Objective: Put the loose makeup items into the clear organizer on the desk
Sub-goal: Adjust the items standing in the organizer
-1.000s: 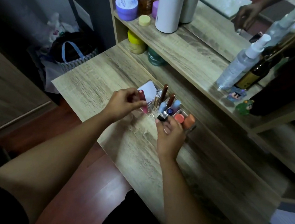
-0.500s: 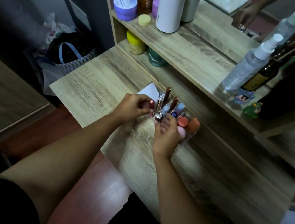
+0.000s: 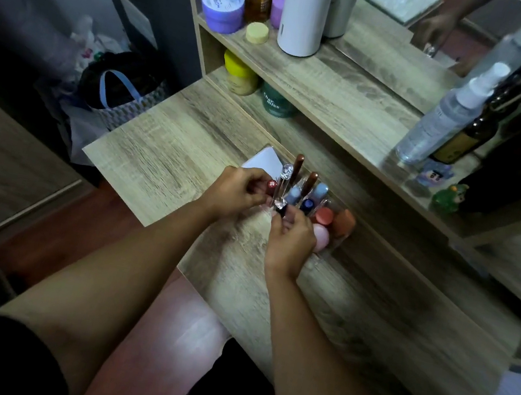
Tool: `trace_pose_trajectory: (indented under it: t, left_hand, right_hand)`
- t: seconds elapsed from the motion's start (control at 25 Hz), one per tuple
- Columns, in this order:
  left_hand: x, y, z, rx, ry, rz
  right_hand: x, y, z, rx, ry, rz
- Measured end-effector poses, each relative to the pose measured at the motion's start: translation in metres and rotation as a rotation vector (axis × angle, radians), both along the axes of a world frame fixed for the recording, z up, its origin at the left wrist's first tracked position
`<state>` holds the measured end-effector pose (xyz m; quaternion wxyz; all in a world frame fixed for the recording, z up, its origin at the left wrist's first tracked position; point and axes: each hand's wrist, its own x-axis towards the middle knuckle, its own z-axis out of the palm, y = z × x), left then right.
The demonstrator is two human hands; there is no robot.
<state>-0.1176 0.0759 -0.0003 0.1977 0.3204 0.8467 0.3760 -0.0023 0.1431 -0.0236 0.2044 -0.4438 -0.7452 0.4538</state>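
Right now I see both hands working at the clear organizer [image 3: 336,242], which sits on the wooden worktop [image 3: 162,152] just in front of the lower shelf. My left hand [image 3: 239,192] is pinched around a small red lipstick [image 3: 271,185], holding it at the organizer's left end, beside a white card [image 3: 263,161] that leans there. My right hand [image 3: 291,241] grips a dark tube with a faceted clear cap [image 3: 281,206] at the organizer's near edge; whether its base already stands in a slot I cannot tell, since the fingers cover it. Inside the organizer stand two tall brown tubes [image 3: 298,165], a clear-topped one [image 3: 286,170], pale blue tubes [image 3: 319,190], a dark blue cap [image 3: 307,204], a coral cap [image 3: 323,215], an orange sponge [image 3: 344,222] and a pink sponge [image 3: 321,237] touching my right knuckles. On the upper shelf [image 3: 342,83] stand a purple jar [image 3: 222,7], a white cylinder [image 3: 306,7] and a spray bottle [image 3: 447,115]; a yellow-lidded jar [image 3: 239,71] sits below.
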Motion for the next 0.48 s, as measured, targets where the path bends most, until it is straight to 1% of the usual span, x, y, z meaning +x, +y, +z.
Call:
trace_pose_trajectory:
  t: [0.12,0.24,0.32,0.4,0.48]
  left_hand:
    - [0.0,0.0,0.0,0.002,-0.007,-0.006]
    - [-0.001,0.0,0.0,-0.006,0.0,-0.017]
    - [-0.002,-0.002,-0.001,-0.013,0.007,-0.012]
    - [-0.002,-0.007,-0.001,-0.005,0.009,0.029]
    - [-0.002,-0.014,0.001,0.001,0.065,0.099]
  right_hand:
    - [0.0,0.0,0.001,0.022,-0.038,-0.003]
    - [-0.001,0.0,0.005,-0.007,-0.052,-0.004]
    - [0.002,-0.004,0.007,-0.036,-0.041,-0.042]
    - [0.01,-0.012,0.008,-0.025,-0.042,-0.086]
    - [0.02,-0.019,0.009,-0.002,-0.069,-0.128]
